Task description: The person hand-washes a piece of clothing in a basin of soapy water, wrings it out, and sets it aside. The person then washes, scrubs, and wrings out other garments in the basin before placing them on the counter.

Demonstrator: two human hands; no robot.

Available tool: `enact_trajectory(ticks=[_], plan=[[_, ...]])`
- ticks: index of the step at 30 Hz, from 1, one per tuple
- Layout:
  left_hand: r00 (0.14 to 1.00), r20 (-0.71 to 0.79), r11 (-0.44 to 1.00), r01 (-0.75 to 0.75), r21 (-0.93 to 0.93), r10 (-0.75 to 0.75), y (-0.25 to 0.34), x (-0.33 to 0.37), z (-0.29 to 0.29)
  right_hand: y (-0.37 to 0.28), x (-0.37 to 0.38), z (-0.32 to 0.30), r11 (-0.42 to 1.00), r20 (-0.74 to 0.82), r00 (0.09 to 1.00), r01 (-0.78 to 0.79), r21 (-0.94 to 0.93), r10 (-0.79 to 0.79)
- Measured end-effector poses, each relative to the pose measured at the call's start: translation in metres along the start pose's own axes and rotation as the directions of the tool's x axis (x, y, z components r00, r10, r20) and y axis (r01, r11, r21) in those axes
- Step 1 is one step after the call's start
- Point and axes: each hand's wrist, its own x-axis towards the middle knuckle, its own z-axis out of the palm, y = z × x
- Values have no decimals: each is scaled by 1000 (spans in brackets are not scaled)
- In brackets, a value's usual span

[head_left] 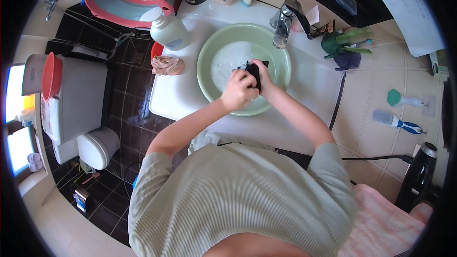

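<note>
A pale green basin [208,88] stands in the white sink, with soapy, foamy water [229,59] in it. Over the basin I hold a bunched black cloth [253,74] between both hands. My left hand [239,90] closes on its near left side with the fingers curled. My right hand [264,77] grips the cloth from the right. Part of the cloth is hidden by my fingers, so its exact kind does not show. The chrome faucet [284,23] reaches over the basin's far right rim, just beyond my right hand.
Left of the basin are a white pump bottle [169,31] and a crumpled beige-pink cloth [167,65] on the sink's edge. A pink-rimmed tub [128,19] leans behind them. Brushes [397,121] hang on the right wall, near a black hair dryer [418,176]. A toilet [98,147] stands at left.
</note>
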Motion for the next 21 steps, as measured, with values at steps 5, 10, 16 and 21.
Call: enact_trajectory(ticks=[5,10,16,21], plan=[[858,-90,800,427,-421,-506,-24,4,-11,11,12,-23,968,-23,990,132,-214,-140],[616,-157,606,638,-475,-772,-47,-28,-22,18,5,-16,766,-93,969,122,-631,-231],[466,-148,434,598,-674,-872,-37,-41,-40,6,0,-6,687,144,989,122,-716,-25],[503,-366,619,562,-549,-783,-34,-45,-71,25,-23,26,759,370,867,480,-441,-333]])
